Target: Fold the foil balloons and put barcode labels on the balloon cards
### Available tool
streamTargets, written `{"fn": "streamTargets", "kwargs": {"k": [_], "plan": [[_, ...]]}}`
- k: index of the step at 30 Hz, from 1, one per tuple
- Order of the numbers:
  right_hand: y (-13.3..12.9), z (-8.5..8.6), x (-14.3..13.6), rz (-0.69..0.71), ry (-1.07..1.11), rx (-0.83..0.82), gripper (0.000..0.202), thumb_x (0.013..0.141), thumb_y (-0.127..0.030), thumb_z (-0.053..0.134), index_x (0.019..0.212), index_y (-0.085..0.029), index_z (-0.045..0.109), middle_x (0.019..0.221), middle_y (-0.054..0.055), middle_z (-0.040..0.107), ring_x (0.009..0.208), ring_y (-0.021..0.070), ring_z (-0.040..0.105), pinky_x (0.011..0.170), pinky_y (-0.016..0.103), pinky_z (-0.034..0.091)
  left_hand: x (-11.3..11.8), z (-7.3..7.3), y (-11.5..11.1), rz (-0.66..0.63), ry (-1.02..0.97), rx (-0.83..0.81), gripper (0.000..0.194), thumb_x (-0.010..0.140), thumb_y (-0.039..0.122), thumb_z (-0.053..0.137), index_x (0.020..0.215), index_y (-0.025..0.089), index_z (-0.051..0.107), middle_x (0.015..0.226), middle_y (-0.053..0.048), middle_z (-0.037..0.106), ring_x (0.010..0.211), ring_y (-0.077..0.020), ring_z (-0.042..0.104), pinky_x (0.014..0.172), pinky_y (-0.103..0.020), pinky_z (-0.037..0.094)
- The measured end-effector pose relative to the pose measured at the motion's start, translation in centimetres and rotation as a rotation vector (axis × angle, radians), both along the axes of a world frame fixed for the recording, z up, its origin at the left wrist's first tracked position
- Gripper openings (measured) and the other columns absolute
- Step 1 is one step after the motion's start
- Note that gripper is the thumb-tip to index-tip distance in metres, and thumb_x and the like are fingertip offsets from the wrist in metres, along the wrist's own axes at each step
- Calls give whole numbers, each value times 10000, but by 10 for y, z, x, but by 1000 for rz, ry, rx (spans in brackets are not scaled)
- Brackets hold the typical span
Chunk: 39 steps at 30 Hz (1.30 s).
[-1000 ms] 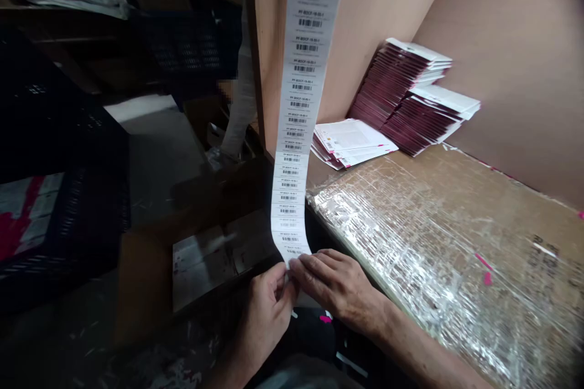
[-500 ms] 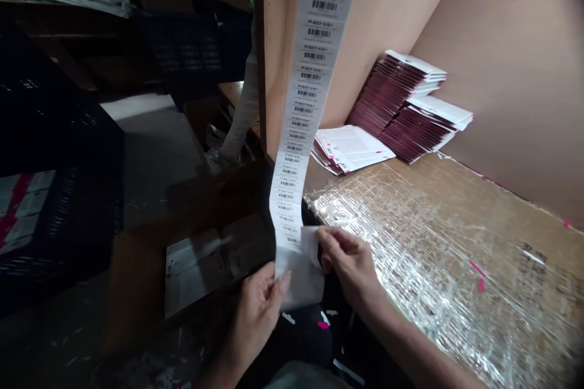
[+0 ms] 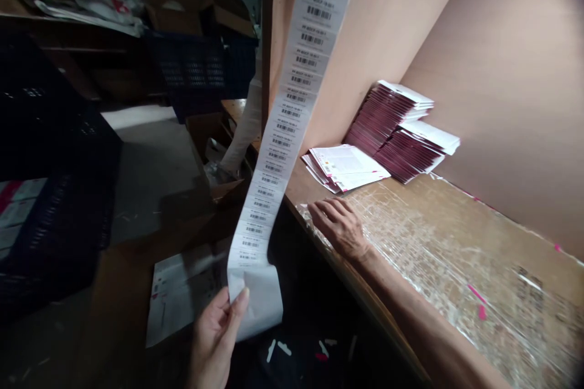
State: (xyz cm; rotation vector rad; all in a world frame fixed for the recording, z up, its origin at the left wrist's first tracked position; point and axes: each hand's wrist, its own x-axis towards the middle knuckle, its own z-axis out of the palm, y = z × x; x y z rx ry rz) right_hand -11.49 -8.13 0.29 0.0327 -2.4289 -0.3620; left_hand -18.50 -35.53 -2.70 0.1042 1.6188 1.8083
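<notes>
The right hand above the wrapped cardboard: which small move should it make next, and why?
Perhaps the right hand should reach slightly forward to the flat white cards: they lie just beyond it, and the left hand alone pinches the label strip. Whether the right hand holds anything is unclear.

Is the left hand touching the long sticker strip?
Touching. The head view shows the left hand pinching the sticker strip near its curled bottom, with the thumb lying over the paper.
</notes>
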Motion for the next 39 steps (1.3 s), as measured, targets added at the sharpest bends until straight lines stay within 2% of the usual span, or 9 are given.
{"fn": "streamTargets", "kwargs": {"k": [9, 16, 18, 20, 23, 26, 30, 35, 39], "plan": [[-7, -11, 6, 104, -242, 101, 192, 951, -104, 466, 1013, -132, 646, 815, 69, 649, 789, 191, 555, 834, 367, 436, 11, 1, 11, -12, -9, 27, 355, 698, 465, 765, 910, 181, 735, 762, -23, 729, 760, -182, 645, 698, -200, 505], [-18, -8, 15, 49, -293, -55, 183, 954, -145, 470, 1004, -131, 646, 809, 78, 656, 764, 202, 579, 766, 365, 461, 16, -2, 8, -53, 45, 15, 326, 752, 467, 716, 907, 180, 727, 745, -16, 698, 732, -168, 603, 691, -198, 494], [-39, -7, 23, -35, -218, -314, 198, 967, -224, 472, 1044, -146, 637, 845, 81, 678, 767, 202, 614, 729, 348, 474, 20, -3, 6, -60, 82, 7, 302, 766, 454, 705, 890, 180, 730, 688, -10, 674, 713, -174, 603, 674, -203, 493], [-68, -8, 30, -100, -185, -773, 285, 976, -309, 465, 1192, -158, 572, 899, 77, 696, 764, 190, 649, 682, 313, 495, 26, -2, 5, -95, 118, -7, 279, 784, 438, 691, 875, 178, 736, 639, -7, 650, 684, -177, 607, 662, -214, 496], [-106, -18, 36, -17, -177, -1469, 466, 954, -396, 494, 1349, -161, 422, 918, 65, 693, 768, 173, 665, 650, 278, 525, 32, 2, 4, -154, 108, 50, 291, 770, 419, 706, 908, 166, 744, 739, -49, 712, 730, -216, 647, 694, -256, 519], [-123, -29, 36, 74, -60, -1701, 518, 910, -403, 563, 1348, -166, 417, 873, 43, 662, 760, 161, 640, 663, 278, 529, 28, 7, 5, -169, 39, 184, 358, 762, 402, 717, 1023, 157, 720, 925, -99, 750, 839, -257, 677, 769, -306, 533], [-117, -31, 34, 110, -62, -1559, 419, 921, -353, 555, 1303, -199, 479, 911, 42, 655, 765, 152, 638, 674, 266, 531, 14, 10, 5, -210, 17, 116, 315, 788, 347, 713, 1035, 150, 719, 977, -113, 758, 868, -240, 690, 815, -312, 530], [-115, -15, 28, 20, -163, -892, 283, 938, -311, 530, 1194, -209, 597, 1127, 114, 641, 897, 207, 634, 708, 306, 523, 7, 8, 1, -186, 89, 50, 266, 805, 317, 696, 1012, 153, 727, 938, -91, 767, 808, -218, 697, 753, -274, 530], [-121, -4, 19, 191, -229, -605, 170, 960, -266, 504, 1014, -221, 659, 915, 51, 694, 768, 168, 600, 702, 297, 467, 9, 7, 1, -166, 141, 31, 241, 806, 299, 683, 980, 139, 728, 878, -77, 763, 800, -222, 693, 736, -264, 520]]}}
